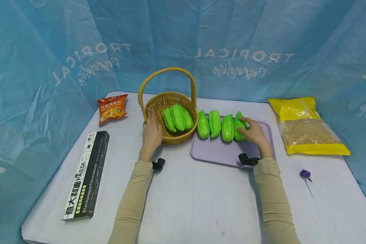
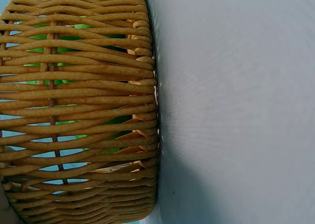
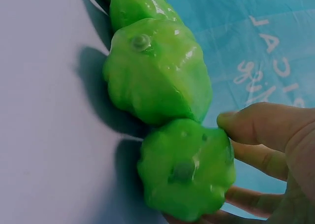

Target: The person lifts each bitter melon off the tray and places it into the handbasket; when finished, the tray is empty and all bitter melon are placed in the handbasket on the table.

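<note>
A wicker basket (image 1: 177,138) with a tall handle holds three green bitter melons (image 1: 178,117). My left hand (image 1: 151,134) rests along the basket's left side, fingers straight; the left wrist view shows the basket's woven wall (image 2: 78,93) up close. To the right of the basket, several more bitter melons (image 1: 215,123) lie in a row on a lilac tray (image 1: 213,152). My right hand (image 1: 253,132) grips the rightmost bitter melon (image 3: 187,170), thumb on one side and fingers round the other. Beside it, another bitter melon (image 3: 157,71) touches it.
A red snack bag (image 1: 112,108) lies at the back left, with a long black-and-white pasta box (image 1: 86,174) in front of it. At the right are a yellow bag of pasta (image 1: 305,127) and a small purple-wrapped lollipop (image 1: 305,174). Blue curtain surrounds the white table (image 1: 198,210).
</note>
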Motion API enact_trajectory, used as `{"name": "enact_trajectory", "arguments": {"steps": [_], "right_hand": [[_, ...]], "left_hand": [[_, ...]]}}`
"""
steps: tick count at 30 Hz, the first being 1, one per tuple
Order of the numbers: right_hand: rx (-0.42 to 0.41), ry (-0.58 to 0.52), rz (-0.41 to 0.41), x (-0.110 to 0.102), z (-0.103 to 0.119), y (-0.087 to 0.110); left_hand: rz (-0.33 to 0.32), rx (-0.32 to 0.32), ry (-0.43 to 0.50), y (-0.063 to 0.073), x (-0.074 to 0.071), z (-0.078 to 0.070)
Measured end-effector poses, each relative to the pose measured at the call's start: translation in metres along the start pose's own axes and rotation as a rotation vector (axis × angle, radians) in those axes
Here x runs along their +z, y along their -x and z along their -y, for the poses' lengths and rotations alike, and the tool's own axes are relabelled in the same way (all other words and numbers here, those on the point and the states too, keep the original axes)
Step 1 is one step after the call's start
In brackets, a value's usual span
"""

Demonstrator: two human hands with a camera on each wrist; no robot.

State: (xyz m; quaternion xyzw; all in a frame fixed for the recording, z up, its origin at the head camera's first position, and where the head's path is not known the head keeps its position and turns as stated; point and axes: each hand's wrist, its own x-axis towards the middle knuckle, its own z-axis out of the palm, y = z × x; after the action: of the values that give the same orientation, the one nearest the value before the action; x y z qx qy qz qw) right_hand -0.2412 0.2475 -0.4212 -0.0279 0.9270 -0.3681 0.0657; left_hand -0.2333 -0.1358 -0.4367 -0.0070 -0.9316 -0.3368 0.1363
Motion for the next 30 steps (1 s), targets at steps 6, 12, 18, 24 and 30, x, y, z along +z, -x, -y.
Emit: {"name": "enact_trajectory", "arguments": {"steps": [6,12,18,24,30], "right_hand": [[0.016,-0.022,-0.039,-0.005,-0.001,0.002],[0.013,-0.036,-0.077,-0.014,0.007,0.005],[-0.062,-0.091,-0.054,-0.014,0.019,-0.001],[-0.121,-0.141,-0.057,-0.008,0.036,-0.005],[-0.161,-0.169,-0.026,-0.007,0.059,-0.009]], "left_hand": [[0.009,-0.006,0.003,0.001,-0.001,-0.001],[0.008,-0.007,0.005,0.000,-0.001,-0.001],[0.010,-0.019,0.012,0.000,-0.001,-0.001],[0.024,-0.023,0.001,0.001,0.001,0.000],[0.021,0.002,-0.014,0.000,-0.001,0.000]]}}
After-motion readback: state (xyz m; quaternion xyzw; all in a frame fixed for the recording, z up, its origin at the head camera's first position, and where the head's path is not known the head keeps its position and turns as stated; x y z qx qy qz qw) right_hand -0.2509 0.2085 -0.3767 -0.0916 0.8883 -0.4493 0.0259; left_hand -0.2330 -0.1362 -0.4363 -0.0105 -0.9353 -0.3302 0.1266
